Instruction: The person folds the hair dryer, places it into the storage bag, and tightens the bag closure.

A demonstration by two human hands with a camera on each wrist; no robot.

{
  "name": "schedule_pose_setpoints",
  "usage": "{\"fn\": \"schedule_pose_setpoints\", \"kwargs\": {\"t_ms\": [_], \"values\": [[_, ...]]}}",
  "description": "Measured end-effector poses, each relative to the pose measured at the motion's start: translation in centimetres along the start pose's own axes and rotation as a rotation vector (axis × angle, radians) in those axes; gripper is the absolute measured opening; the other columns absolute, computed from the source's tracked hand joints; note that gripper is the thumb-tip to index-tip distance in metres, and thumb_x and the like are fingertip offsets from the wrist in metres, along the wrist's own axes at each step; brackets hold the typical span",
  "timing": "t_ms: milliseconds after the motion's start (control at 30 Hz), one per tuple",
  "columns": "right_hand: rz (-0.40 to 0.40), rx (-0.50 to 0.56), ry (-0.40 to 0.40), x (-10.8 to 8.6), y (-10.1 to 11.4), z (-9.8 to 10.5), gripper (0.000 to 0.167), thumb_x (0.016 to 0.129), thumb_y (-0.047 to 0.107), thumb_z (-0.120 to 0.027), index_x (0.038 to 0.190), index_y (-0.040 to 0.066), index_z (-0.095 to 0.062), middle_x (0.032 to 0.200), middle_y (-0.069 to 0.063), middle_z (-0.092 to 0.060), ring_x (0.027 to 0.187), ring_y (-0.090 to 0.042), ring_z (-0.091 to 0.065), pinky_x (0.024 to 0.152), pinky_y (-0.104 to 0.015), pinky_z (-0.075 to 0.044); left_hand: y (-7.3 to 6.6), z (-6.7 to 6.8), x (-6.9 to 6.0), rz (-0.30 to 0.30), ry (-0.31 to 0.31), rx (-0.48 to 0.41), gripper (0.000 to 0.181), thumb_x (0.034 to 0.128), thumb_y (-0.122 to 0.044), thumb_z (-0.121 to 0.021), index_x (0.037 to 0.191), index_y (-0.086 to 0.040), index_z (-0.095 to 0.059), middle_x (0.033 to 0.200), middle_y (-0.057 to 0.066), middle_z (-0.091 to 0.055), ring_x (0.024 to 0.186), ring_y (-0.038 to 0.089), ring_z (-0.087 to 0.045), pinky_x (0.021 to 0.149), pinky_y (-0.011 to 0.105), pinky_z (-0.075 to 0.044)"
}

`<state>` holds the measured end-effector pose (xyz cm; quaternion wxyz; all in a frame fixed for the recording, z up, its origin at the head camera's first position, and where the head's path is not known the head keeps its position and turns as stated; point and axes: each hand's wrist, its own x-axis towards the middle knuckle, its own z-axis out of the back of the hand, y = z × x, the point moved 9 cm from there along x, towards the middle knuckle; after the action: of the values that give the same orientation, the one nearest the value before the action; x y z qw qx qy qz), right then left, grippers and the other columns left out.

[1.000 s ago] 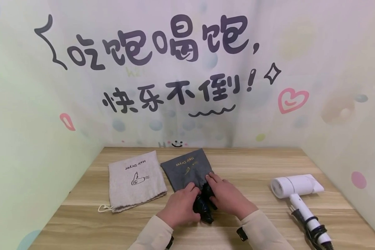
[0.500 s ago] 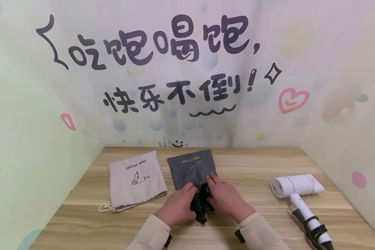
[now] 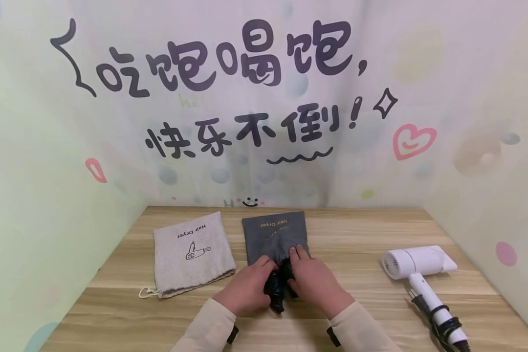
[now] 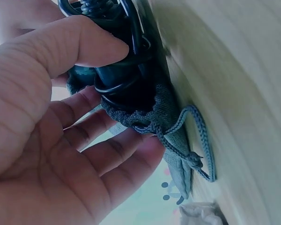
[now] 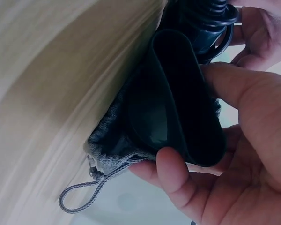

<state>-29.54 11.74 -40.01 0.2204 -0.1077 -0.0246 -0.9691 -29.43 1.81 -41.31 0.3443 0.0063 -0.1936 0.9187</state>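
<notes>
The wood-grain table [image 3: 352, 230] carries a flat beige drawstring bag [image 3: 169, 256] at left, near it a dark grey bag [image 3: 254, 238] with a black hair dryer [image 3: 275, 292] partly inside its mouth, and, well apart at right, a white hair dryer [image 3: 415, 262] lying on its side, black cord [image 3: 452, 325] wrapped round the handle.

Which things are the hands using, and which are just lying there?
Being used:
grey bag
black dryer, partly inside it
left hand
right hand

Just lying there, it seems:
white dryer
beige bag
</notes>
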Motion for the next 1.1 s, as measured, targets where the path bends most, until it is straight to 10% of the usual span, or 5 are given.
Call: {"fn": "schedule_pose_setpoints", "kwargs": {"t_ms": [567,967,1100], "values": [[-0.063,0.201,0.075,-0.5,-1.4,-0.1,0.065,0.089,0.029,-0.075,0.140,-0.003,-0.052,0.143,-0.026,-0.049,0.103,-0.037,-0.066,0.083,-0.047,-0.054,0.0,0.2,-0.4,-0.020,-0.004,0.018,0.059,0.0707,-0.005,-0.077,0.127,-0.004,-0.059,0.127,0.006,-0.054,0.097,0.019,-0.063,0.085,0.032,-0.052],[-0.088,0.323,-0.089,-1.5,-3.7,0.8,0.053,0.088,0.027,-0.075,0.132,0.002,-0.059,0.129,-0.013,-0.061,0.114,-0.032,-0.061,0.095,-0.047,-0.048,0.0,-0.4,-0.9,0.012,0.116,-0.025,0.049,0.0838,-0.012,-0.069,0.132,-0.014,-0.060,0.146,0.013,-0.045,0.125,0.026,-0.054,0.098,0.038,-0.047],[-0.111,0.395,-0.035,-1.3,-3.9,0.2,0.056,0.089,0.028,-0.075,0.135,0.001,-0.057,0.132,-0.016,-0.059,0.116,-0.033,-0.060,0.094,-0.048,-0.049,0.2,-0.6,-0.7,0.012,0.136,-0.014,0.047,0.0853,-0.016,-0.069,0.131,-0.015,-0.062,0.148,0.013,-0.044,0.127,0.028,-0.052,0.101,0.039,-0.045]]}}
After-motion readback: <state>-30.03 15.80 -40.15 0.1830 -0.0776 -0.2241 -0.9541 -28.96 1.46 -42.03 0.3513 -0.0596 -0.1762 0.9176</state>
